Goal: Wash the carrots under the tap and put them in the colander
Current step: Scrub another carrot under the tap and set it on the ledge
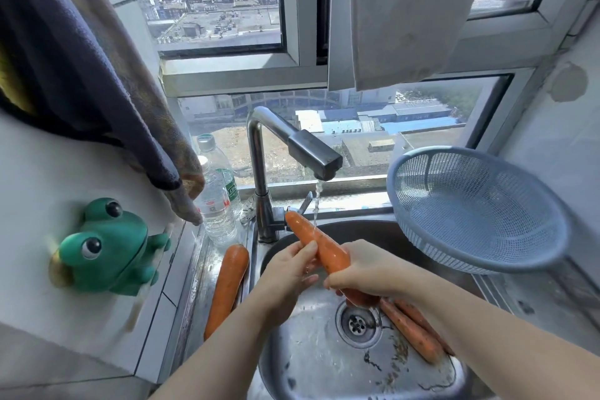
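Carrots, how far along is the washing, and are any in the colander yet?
None are in yet: the blue colander is empty. Both hands, left hand and right hand, hold one carrot under the running tap. Still waiting: two carrots in the sink beside the drain, and one carrot on the counter left of the basin.

Green frog holder [110, 247] on left wall; two water bottles [217, 204] beside hanging towel [97, 75]; city beyond window.
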### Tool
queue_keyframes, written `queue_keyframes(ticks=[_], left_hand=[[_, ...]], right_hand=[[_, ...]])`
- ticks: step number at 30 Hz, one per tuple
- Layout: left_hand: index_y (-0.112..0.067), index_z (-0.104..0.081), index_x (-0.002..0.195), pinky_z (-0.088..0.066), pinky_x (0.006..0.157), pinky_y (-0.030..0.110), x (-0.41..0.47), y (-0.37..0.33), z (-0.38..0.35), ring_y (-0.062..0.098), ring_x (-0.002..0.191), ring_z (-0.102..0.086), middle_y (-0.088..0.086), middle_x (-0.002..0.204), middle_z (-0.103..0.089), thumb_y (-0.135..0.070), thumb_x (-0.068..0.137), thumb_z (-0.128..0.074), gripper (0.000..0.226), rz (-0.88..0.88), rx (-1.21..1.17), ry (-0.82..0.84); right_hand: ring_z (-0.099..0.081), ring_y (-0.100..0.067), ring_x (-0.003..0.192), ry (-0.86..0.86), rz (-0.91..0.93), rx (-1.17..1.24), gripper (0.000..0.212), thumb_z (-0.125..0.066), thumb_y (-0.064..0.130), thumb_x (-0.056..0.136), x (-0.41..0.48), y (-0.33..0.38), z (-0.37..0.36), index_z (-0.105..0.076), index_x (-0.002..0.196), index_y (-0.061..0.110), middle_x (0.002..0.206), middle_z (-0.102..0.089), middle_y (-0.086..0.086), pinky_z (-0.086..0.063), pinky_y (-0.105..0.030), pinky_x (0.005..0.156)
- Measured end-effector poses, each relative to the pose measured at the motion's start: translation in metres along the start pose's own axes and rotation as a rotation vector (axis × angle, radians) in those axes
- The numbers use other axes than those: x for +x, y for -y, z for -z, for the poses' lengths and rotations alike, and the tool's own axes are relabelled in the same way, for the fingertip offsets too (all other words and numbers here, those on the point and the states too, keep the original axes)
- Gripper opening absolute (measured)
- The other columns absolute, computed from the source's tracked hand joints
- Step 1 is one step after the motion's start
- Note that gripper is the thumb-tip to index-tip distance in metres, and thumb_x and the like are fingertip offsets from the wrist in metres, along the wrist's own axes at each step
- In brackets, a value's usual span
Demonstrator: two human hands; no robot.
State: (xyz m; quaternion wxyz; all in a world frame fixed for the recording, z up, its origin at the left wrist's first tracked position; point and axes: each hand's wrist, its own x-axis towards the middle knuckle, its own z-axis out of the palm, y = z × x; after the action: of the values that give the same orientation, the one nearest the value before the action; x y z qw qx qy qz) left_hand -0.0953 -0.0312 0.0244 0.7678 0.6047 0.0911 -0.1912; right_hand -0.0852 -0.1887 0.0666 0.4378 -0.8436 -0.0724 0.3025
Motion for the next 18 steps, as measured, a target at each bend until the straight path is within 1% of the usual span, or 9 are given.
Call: queue_keyframes(ticks=[2, 5, 8, 11, 12, 14, 15, 16, 18], left_hand=[[-0.012, -0.064, 0.11, -0.039, 0.108, 0.05, 0.001, 0.0, -0.001, 0.032, 0.114, -0.061, 0.017, 0.112, -0.069, -0.033, 0.09, -0.056, 0.03, 0.0, -0.055, 0.009], [-0.007, -0.062, 0.109, -0.044, 0.104, 0.047, 0.001, -0.005, -0.006, 0.023, 0.096, -0.067, 0.007, 0.091, -0.075, -0.036, 0.085, -0.058, 0.038, -0.03, -0.106, 0.021], [-0.001, -0.06, 0.11, -0.053, 0.091, 0.04, 0.004, -0.01, -0.012, 0.021, 0.095, -0.07, 0.012, 0.097, -0.074, -0.033, 0.088, -0.059, 0.039, -0.025, -0.165, -0.025], [0.0, -0.059, 0.101, -0.058, 0.072, 0.033, 0.004, -0.016, -0.02, 0.015, 0.074, -0.071, 0.008, 0.076, -0.073, -0.028, 0.095, -0.056, 0.028, 0.013, -0.162, -0.106], [0.0, -0.059, 0.097, -0.058, 0.073, 0.034, 0.004, -0.019, -0.019, 0.016, 0.074, -0.07, 0.009, 0.075, -0.071, -0.027, 0.095, -0.055, 0.027, 0.029, -0.169, -0.109], [0.002, -0.058, 0.096, -0.057, 0.083, 0.038, 0.002, -0.022, -0.014, 0.021, 0.082, -0.067, 0.015, 0.083, -0.069, -0.025, 0.095, -0.055, 0.027, 0.06, -0.178, -0.024], [0.004, -0.058, 0.101, -0.057, 0.084, 0.037, 0.0, -0.023, -0.009, 0.023, 0.09, -0.066, 0.017, 0.093, -0.068, -0.023, 0.094, -0.055, 0.028, 0.072, -0.186, 0.036], [0.004, -0.058, 0.107, -0.057, 0.083, 0.035, -0.002, -0.024, -0.005, 0.024, 0.096, -0.066, 0.018, 0.104, -0.068, -0.02, 0.093, -0.055, 0.028, 0.076, -0.198, 0.089], [0.003, -0.057, 0.114, -0.057, 0.079, 0.03, -0.005, -0.024, 0.003, 0.022, 0.099, -0.069, 0.017, 0.109, -0.07, -0.013, 0.091, -0.054, 0.029, 0.067, -0.224, 0.16]], right_hand=[[-0.059, -0.013, 0.059, -0.018, 0.021, -0.086, 0.013, -0.069, 0.015, 0.075, -0.001, 0.005, 0.002, -0.06, 0.083, 0.009, 0.068, -0.062, -0.003, -0.05, -0.025, 0.059], [-0.054, -0.013, 0.06, -0.098, 0.035, -0.3, 0.016, -0.068, 0.021, 0.072, -0.003, 0.014, 0.003, -0.059, 0.08, 0.01, 0.068, -0.058, -0.001, -0.045, -0.025, 0.057], [-0.054, -0.016, 0.063, -0.17, 0.075, -0.488, 0.016, -0.064, 0.024, 0.075, -0.008, 0.025, 0.0, -0.051, 0.07, 0.015, 0.071, -0.058, -0.003, -0.042, -0.023, 0.055], [-0.056, -0.018, 0.068, -0.214, 0.078, -0.603, 0.022, -0.062, 0.026, 0.075, -0.008, 0.027, -0.002, -0.043, 0.067, 0.021, 0.069, -0.055, 0.002, -0.048, -0.027, 0.062], [-0.057, -0.018, 0.069, -0.224, 0.068, -0.61, 0.022, -0.063, 0.027, 0.074, -0.007, 0.026, -0.002, -0.042, 0.068, 0.022, 0.069, -0.054, 0.003, -0.049, -0.029, 0.063], [-0.062, -0.021, 0.072, -0.223, 0.049, -0.58, 0.02, -0.064, 0.027, 0.072, -0.005, 0.021, -0.001, -0.046, 0.071, 0.02, 0.073, -0.058, 0.0, -0.05, -0.031, 0.064], [-0.064, -0.022, 0.074, -0.213, 0.041, -0.543, 0.017, -0.065, 0.027, 0.071, -0.004, 0.019, 0.0, -0.051, 0.075, 0.017, 0.076, -0.062, -0.003, -0.051, -0.033, 0.064], [-0.065, -0.024, 0.076, -0.2, 0.037, -0.503, 0.018, -0.066, 0.026, 0.071, -0.005, 0.018, 0.001, -0.056, 0.079, 0.013, 0.08, -0.066, -0.007, -0.052, -0.034, 0.064], [-0.067, -0.028, 0.08, -0.177, 0.048, -0.45, 0.025, -0.068, 0.024, 0.072, -0.004, 0.017, 0.004, -0.061, 0.086, 0.004, 0.084, -0.069, -0.013, -0.053, -0.036, 0.066]])
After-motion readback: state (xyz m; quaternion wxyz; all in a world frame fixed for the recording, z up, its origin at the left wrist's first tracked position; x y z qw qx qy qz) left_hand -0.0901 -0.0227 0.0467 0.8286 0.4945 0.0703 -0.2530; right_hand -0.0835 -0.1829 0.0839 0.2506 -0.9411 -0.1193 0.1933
